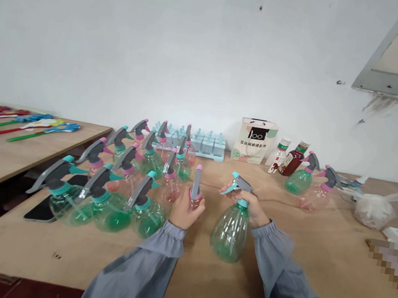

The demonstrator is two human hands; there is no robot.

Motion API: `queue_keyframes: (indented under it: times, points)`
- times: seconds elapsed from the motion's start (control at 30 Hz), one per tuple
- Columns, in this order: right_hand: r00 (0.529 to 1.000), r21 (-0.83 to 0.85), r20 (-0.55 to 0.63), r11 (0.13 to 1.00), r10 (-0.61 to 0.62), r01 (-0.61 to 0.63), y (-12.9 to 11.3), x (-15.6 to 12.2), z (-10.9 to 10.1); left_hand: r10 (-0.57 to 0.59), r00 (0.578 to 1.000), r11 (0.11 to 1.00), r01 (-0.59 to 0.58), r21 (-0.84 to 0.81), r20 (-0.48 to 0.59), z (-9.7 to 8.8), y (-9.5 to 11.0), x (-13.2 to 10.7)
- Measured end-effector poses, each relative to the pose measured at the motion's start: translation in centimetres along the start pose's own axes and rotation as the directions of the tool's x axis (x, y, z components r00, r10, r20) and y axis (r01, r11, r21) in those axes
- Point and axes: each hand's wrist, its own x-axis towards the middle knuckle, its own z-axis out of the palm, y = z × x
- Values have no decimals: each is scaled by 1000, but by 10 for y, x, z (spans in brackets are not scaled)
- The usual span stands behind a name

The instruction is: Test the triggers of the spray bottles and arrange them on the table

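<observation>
My left hand [187,209] is closed around the neck of a pink spray bottle [195,193], whose grey and pink nozzle points away from me; its body is mostly hidden by the hand. To the right, my right hand [250,207] grips a green spray bottle [230,234] at the neck, just below its grey and turquoise trigger head. This bottle is upright and its nozzle faces left. Left of my hands stand several more spray bottles in rows, with green ones [111,211] in front and pink ones [171,188] among those behind.
A pale blue mould rack [207,145], a paper bag [254,143] and two drink bottles [293,158] stand along the wall. Two spray bottles [299,179] and a tied plastic bag [375,211] are at right. A phone [41,209] lies at left; another table [80,141] holds colourful long-handled items.
</observation>
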Motion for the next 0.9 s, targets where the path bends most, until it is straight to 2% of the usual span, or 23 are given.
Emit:
queue_keyframes:
  times: [0.1, 0.2, 0.3, 0.4, 0.53, 0.67, 0.77, 0.9]
  points:
    - [998, 38, -28, 998, 56, -55, 1, 4, -5, 0, 1000, 1000, 0, -6, 12, -1, 1, 0]
    - [991, 76, 18, 989, 130, -131, 2, 5, -5, 7, 1000, 1000, -7, -6, 13, -1, 2, 0]
    - [993, 56, 67, 993, 100, -104, 3, 4, -3, 8, 1000, 1000, -8, -1, 11, -2, 2, 1]
    - [997, 23, 50, 997, 67, -68, 6, 5, -5, 13, 1000, 1000, -13, -3, 20, -2, 2, 1]
    - [992, 7, -1, 992, 128, -128, 8, 8, -12, 3, 1000, 1000, -3, -6, 30, -2, 2, 1]
    - [983, -8, 84, 987, 161, -161, 7, 4, -12, -3, 999, 1000, 4, -12, 32, -2, 3, 1]
    - [986, -66, 114, 992, 119, -112, 6, 0, -9, -4, 1000, 1000, 5, -16, 29, -3, 4, 1]
    - [997, -27, 16, 996, 81, -81, 7, 0, -9, -12, 999, 1000, 12, -23, 31, -3, 5, 1]
